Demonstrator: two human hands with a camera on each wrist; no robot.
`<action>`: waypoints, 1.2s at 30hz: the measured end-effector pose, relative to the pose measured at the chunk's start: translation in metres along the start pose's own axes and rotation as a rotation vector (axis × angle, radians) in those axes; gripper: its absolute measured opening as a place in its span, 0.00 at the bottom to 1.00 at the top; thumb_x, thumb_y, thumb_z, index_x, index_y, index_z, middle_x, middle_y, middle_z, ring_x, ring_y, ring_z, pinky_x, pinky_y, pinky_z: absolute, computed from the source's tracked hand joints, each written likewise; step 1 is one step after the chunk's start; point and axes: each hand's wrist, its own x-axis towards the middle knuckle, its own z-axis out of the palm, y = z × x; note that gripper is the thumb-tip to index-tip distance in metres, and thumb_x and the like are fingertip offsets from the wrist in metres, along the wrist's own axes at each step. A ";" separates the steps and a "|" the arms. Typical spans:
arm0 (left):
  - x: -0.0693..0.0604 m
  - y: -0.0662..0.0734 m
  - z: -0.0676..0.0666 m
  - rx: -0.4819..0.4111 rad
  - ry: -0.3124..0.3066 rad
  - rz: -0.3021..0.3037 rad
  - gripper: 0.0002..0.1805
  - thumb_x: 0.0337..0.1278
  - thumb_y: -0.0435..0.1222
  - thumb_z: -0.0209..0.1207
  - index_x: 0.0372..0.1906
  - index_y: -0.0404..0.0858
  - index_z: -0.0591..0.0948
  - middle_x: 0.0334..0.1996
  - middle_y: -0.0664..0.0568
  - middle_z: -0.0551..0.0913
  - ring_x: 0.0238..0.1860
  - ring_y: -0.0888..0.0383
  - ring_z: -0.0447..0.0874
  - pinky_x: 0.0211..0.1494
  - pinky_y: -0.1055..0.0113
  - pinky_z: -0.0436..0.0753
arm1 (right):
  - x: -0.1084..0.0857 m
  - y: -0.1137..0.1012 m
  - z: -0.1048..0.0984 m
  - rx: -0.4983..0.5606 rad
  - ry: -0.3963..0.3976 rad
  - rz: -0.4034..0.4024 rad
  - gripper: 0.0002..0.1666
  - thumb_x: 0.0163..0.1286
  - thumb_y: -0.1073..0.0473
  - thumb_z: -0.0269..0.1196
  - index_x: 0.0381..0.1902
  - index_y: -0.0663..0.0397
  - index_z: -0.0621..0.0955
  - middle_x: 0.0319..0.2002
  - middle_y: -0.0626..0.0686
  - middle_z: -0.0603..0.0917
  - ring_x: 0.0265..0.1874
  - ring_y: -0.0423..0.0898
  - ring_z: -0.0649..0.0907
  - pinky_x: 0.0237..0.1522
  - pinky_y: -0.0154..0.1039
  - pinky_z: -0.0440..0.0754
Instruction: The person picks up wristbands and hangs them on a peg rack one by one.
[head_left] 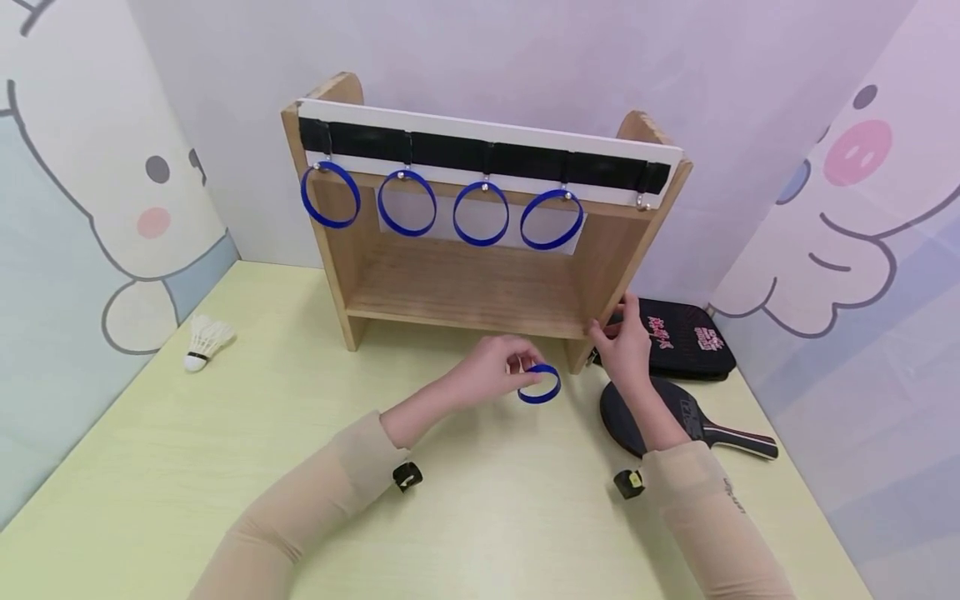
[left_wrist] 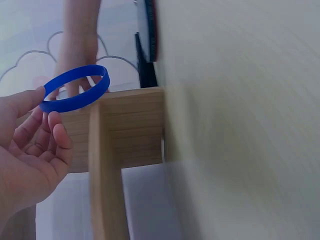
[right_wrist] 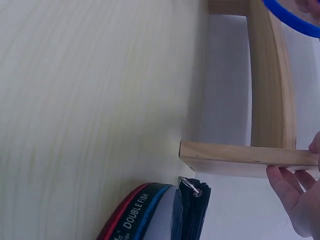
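My left hand (head_left: 498,367) pinches a blue ring (head_left: 539,384) between thumb and fingertips, just in front of the wooden shelf (head_left: 457,283). In the left wrist view the same ring (left_wrist: 77,89) is tilted, its near edge between thumb and index finger. On the shelf's right side panel, low down, my right hand (head_left: 628,346) grips the edge. The right wrist view has its fingers (right_wrist: 285,187) against the panel's outer face and the thumb on the other side, partly cut off. Several blue rings (head_left: 481,214) hang from hooks along the shelf's top rail; the rightmost hook (head_left: 642,202) carries no ring.
A black zip case (head_left: 686,337) lies right of the shelf, beside my right hand. Under my right forearm is a black table tennis bat (head_left: 675,412). A white shuttlecock (head_left: 204,342) lies at the left of the table (head_left: 187,467). Printed panels enclose the table.
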 end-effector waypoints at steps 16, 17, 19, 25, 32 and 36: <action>-0.001 0.051 -0.023 -0.210 0.237 0.022 0.10 0.58 0.39 0.62 0.44 0.43 0.80 0.32 0.55 0.79 0.32 0.61 0.77 0.36 0.69 0.81 | 0.000 0.000 0.000 0.000 0.019 -0.028 0.36 0.65 0.57 0.62 0.67 0.38 0.60 0.50 0.60 0.78 0.35 0.56 0.83 0.34 0.54 0.83; -0.001 0.053 -0.023 -0.228 0.248 0.035 0.09 0.58 0.39 0.62 0.43 0.43 0.79 0.32 0.55 0.79 0.32 0.61 0.77 0.35 0.69 0.81 | 0.000 0.001 0.000 -0.001 0.017 -0.027 0.36 0.65 0.57 0.62 0.67 0.39 0.60 0.50 0.60 0.78 0.35 0.56 0.83 0.34 0.54 0.83; 0.000 0.059 -0.025 -0.258 0.272 0.063 0.09 0.59 0.39 0.62 0.43 0.43 0.79 0.33 0.55 0.80 0.32 0.61 0.78 0.35 0.68 0.81 | 0.000 0.001 0.000 0.003 0.013 -0.020 0.37 0.64 0.57 0.63 0.67 0.39 0.60 0.51 0.60 0.78 0.36 0.56 0.83 0.34 0.55 0.83; 0.006 0.076 -0.030 -0.314 0.343 0.143 0.11 0.59 0.39 0.62 0.44 0.42 0.78 0.34 0.54 0.81 0.35 0.61 0.78 0.37 0.68 0.82 | 0.000 0.002 0.001 -0.029 0.041 -0.034 0.36 0.63 0.56 0.65 0.65 0.43 0.62 0.46 0.61 0.80 0.32 0.55 0.81 0.33 0.52 0.81; 0.016 0.089 -0.033 -0.421 0.416 0.225 0.12 0.59 0.35 0.61 0.46 0.38 0.76 0.35 0.48 0.79 0.36 0.58 0.78 0.39 0.68 0.82 | -0.001 0.002 0.001 -0.023 0.039 -0.024 0.36 0.62 0.56 0.64 0.66 0.44 0.62 0.38 0.59 0.82 0.30 0.53 0.82 0.31 0.47 0.80; 0.024 0.097 -0.036 -0.485 0.428 0.246 0.12 0.58 0.32 0.61 0.46 0.36 0.75 0.36 0.45 0.79 0.37 0.57 0.79 0.43 0.67 0.82 | 0.000 0.003 0.001 -0.012 0.038 -0.029 0.33 0.63 0.57 0.61 0.64 0.44 0.63 0.44 0.59 0.81 0.32 0.53 0.83 0.31 0.48 0.82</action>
